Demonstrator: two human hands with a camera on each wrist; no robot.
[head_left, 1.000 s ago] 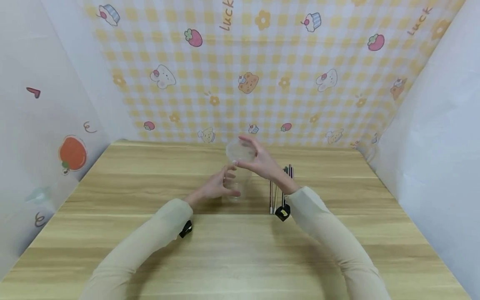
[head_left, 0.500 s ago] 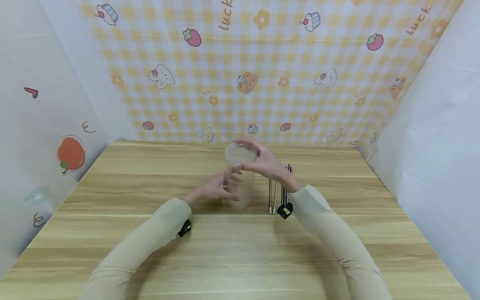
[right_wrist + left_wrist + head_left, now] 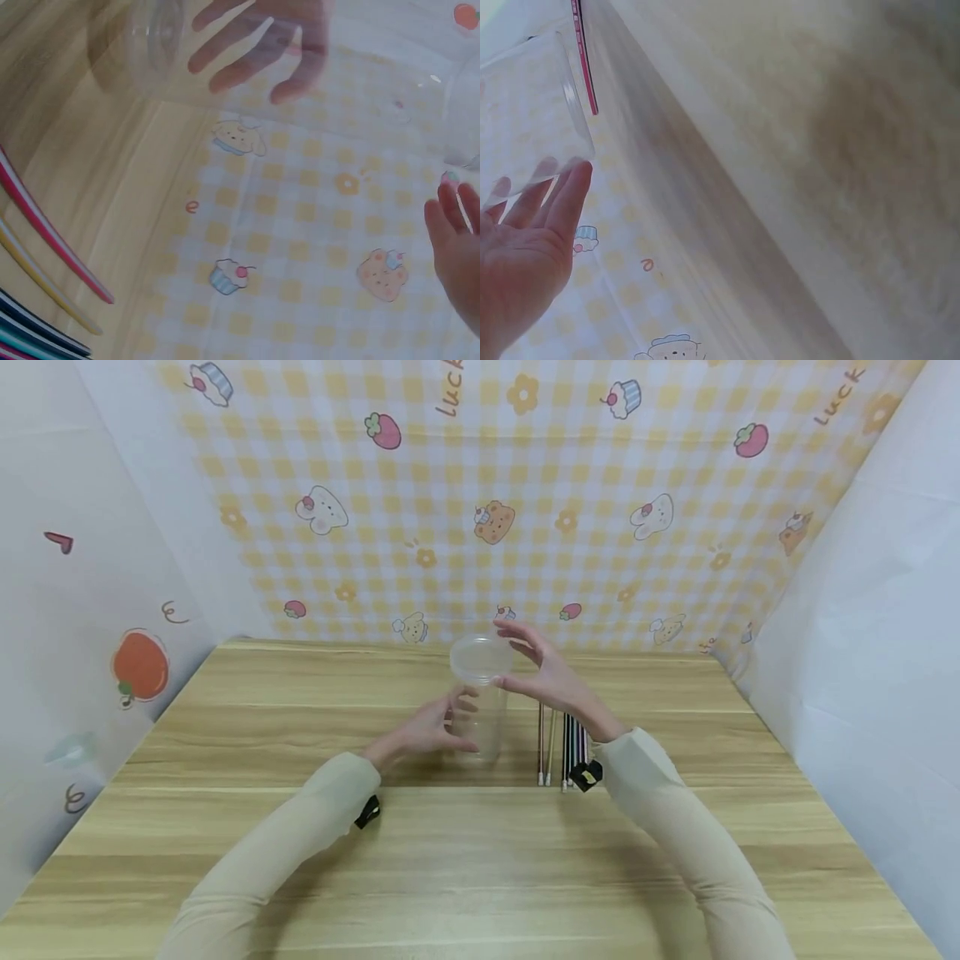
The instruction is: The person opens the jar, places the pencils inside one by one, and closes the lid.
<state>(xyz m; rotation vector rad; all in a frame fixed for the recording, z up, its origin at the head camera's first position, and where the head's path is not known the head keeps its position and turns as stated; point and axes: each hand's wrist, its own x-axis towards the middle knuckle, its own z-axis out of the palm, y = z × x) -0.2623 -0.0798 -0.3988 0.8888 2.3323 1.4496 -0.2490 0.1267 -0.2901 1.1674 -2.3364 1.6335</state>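
A clear plastic jar (image 3: 491, 718) stands upright on the wooden table in the head view, with a translucent lid (image 3: 480, 662) on top. My left hand (image 3: 431, 727) is at the jar's left side, fingers loosely bent and apart. Its fingertips meet the jar's wall (image 3: 525, 82) in the left wrist view; seen through the jar (image 3: 360, 90) in the right wrist view, they look spread and nearly straight. Just right of the lid, my right hand (image 3: 551, 677) has its fingers spread, the thumb tip by the lid's edge. Nothing is pinched between them.
Several pencils (image 3: 541, 747) lie side by side right of the jar, partly under my right forearm. A red one (image 3: 52, 225) shows in the right wrist view. Black wrist cameras sit at both cuffs. A checked yellow backdrop (image 3: 570, 552) rises behind the table, with white side walls.
My right hand has let go of the lid and drawn slightly right, its fingers spreading wider. The jar has moved a little to the right and stands still. The left hand has barely shifted.
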